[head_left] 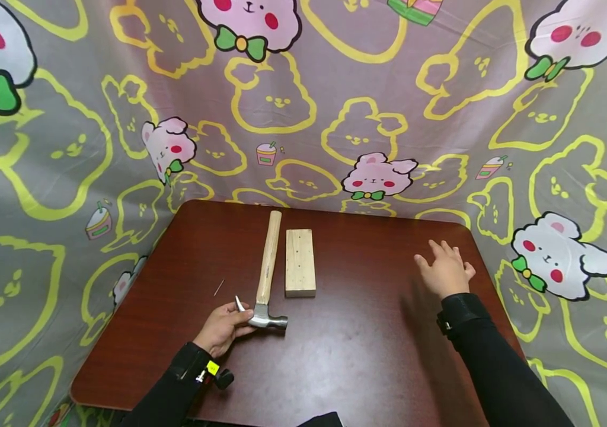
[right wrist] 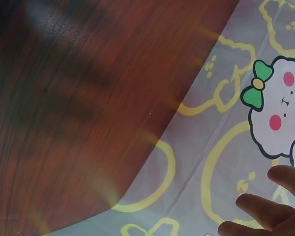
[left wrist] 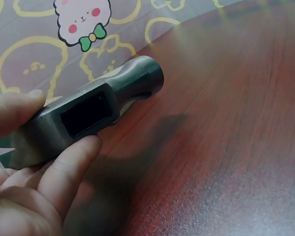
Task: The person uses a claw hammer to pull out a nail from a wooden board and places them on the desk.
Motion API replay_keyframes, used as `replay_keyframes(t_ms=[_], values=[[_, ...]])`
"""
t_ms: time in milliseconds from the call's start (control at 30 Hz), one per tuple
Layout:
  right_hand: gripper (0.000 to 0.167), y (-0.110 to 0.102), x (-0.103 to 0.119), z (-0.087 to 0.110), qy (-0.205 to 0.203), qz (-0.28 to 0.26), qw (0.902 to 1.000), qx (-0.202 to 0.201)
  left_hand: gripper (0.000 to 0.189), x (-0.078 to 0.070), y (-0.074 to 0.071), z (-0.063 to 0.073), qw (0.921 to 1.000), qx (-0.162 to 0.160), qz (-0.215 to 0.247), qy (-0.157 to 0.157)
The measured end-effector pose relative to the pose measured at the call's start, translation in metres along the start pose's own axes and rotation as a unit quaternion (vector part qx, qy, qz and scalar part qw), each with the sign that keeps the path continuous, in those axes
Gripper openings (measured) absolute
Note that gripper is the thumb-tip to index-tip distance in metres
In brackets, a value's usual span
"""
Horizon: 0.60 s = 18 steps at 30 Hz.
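Note:
A claw hammer with a pale wooden handle lies lengthwise on the table, its handle pointing to the far edge. My left hand pinches the steel head near the claw, thumb on one side and fingers on the other. The left wrist view shows the head's dark socket and round striking face, with a shadow on the table below. Right of the handle is a wooden block with small dark spots on top. Over the table's right side my right hand is held with fingers spread, holding nothing.
A thin nail lies left of the hammer. The dark red-brown table has rounded corners. Patterned cloth hangs along its back and both sides, close to the right edge.

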State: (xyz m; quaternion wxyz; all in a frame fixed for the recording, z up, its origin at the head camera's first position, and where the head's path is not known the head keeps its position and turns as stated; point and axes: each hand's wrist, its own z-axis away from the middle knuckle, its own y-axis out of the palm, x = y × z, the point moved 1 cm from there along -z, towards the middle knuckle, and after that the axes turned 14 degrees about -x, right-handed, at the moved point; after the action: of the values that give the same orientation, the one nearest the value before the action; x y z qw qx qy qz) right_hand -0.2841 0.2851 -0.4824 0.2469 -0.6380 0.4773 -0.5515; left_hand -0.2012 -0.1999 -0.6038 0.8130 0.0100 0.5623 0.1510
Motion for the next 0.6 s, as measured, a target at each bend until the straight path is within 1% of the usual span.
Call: replay_keyframes(t_ms=[133, 267, 367, 467, 533, 600], values=[[0.067, 0.001, 0.004, 0.001, -0.002, -0.006, 1.0, -0.007, 0.017, 0.005, -0.001, -0.005, 0.9996, -0.024, -0.009, -0.007], [0.066, 0.0, 0.01, 0.0, -0.008, -0.025, 0.9995, -0.021, 0.011, 0.011, -0.004, -0.009, 0.9986, -0.048, -0.016, -0.016], [0.066, 0.0, 0.015, -0.002, -0.014, -0.035, 0.9989, -0.029, 0.009, 0.013, -0.005, -0.012, 0.9982, -0.053, -0.016, -0.024], [0.065, 0.0, 0.016, -0.004, -0.015, -0.036, 0.9988, -0.03, 0.007, 0.012, -0.004, -0.015, 0.9982, -0.053, -0.016, -0.025], [0.064, 0.001, 0.016, -0.004, -0.012, -0.035, 0.9988, -0.031, 0.01, 0.011, -0.002, -0.017, 0.9981, -0.051, -0.029, -0.018], [0.062, 0.002, 0.015, -0.004, -0.008, -0.041, 0.9983, -0.04, 0.014, 0.009, 0.0, -0.019, 0.9968, -0.057, -0.056, -0.006]])
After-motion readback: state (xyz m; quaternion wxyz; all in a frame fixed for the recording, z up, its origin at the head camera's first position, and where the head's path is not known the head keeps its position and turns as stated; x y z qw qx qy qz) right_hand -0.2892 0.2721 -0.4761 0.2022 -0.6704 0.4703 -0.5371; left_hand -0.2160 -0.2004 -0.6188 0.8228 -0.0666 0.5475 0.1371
